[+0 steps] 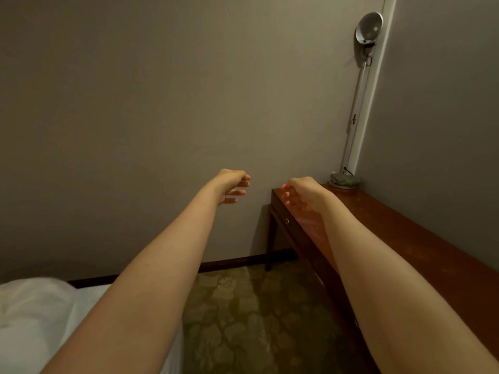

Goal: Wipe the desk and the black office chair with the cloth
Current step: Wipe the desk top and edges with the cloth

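Wiping is judged not begun: left hand and right hand are held out mid-frame, loosely curled, nothing gripped, desk is seen along right edge, cloth and chair are unseen, so cloth must be fetched first.

Two empty hands above desk

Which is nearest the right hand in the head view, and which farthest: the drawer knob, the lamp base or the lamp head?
1. drawer knob: on the front of the desk, just below the right hand.
2. lamp base: beyond the hand, at the desk's far corner.
3. lamp head: high up by the wall corner.
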